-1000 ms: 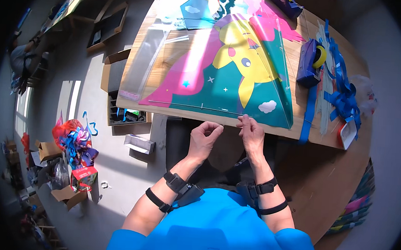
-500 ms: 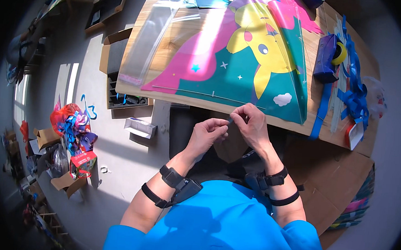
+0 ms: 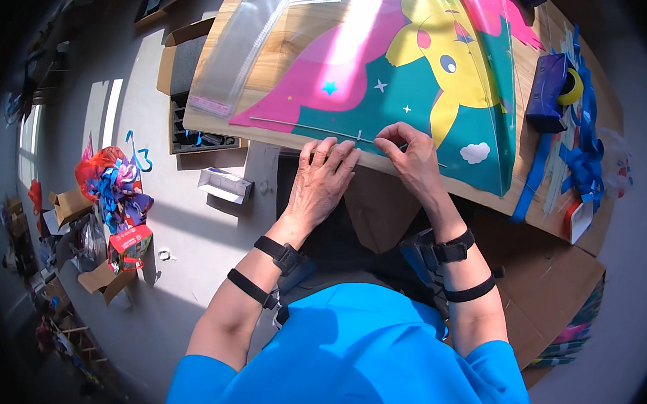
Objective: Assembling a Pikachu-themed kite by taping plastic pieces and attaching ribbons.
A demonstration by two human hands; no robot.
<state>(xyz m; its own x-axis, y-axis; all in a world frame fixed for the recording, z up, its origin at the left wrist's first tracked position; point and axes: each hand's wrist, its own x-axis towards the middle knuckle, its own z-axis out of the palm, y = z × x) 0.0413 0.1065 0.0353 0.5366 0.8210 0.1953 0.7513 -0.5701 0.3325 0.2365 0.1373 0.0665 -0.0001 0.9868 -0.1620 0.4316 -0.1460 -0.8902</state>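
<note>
A printed kite sheet (image 3: 398, 95) in green, pink and yellow lies on the wooden table (image 3: 288, 58). Along its near edge runs a thin pale rod (image 3: 299, 127) with a short white mark near its middle. My left hand (image 3: 319, 183) rests on the sheet's near edge, fingers stretched out over it and nothing in them. To its right, my right hand (image 3: 414, 159) pinches thumb and forefinger together at the rod. Whatever is between those fingertips is too small to make out.
A clear plastic sleeve (image 3: 245, 54) lies on the table's left. At the right are a purple-blue box (image 3: 547, 94), a yellow tape roll (image 3: 571, 87) and blue ribbon (image 3: 582, 175). An open carton (image 3: 186, 121) and a small white box (image 3: 224, 185) stand on the floor.
Both hands were together in front of the table edge with a small dark thing at the fingertips. They have moved forward and apart: the left opened onto the sheet, the right went to the rod.
</note>
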